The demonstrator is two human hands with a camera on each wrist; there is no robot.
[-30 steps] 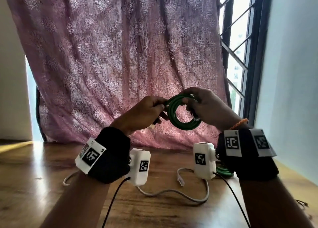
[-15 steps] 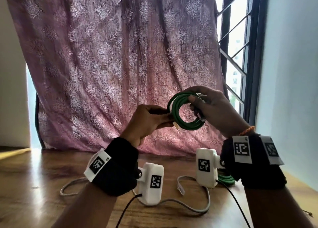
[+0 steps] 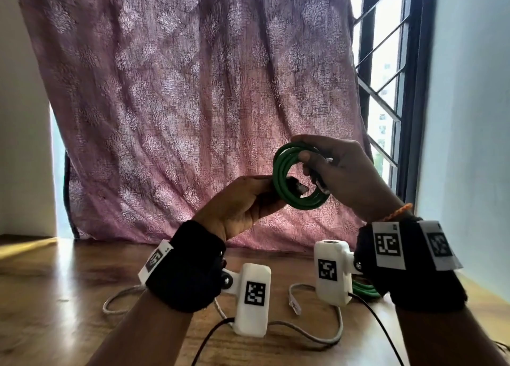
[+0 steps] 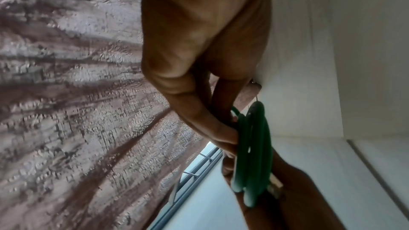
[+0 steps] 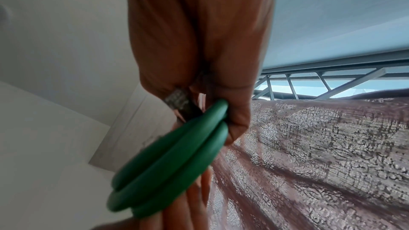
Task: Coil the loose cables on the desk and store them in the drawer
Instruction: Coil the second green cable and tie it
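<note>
A green cable coil [image 3: 296,200] is held up in front of the curtain, above the desk [image 3: 69,296]. My left hand [image 3: 271,189] grips the coil's left side, and the cable's dark plug end [image 3: 300,186] pokes into the ring. My right hand [image 3: 311,164] holds the coil's top right, fingers curled round the loops. In the left wrist view the fingertips [image 4: 228,134] pinch the green coil [image 4: 252,146]. In the right wrist view the fingers [image 5: 236,120] wrap the green coil [image 5: 172,160].
A loose grey cable [image 3: 309,336] snakes across the desk below my wrists, its clear plug [image 3: 294,305] lying in the middle. A second green cable [image 3: 365,291] lies on the desk, partly hidden behind my right wrist. A pink curtain [image 3: 179,103] hangs behind; a barred window [image 3: 383,76] is at right.
Both hands shifted slightly right with the coil. My left hand turned more palm-up, and the plug end now shows inside the ring.
</note>
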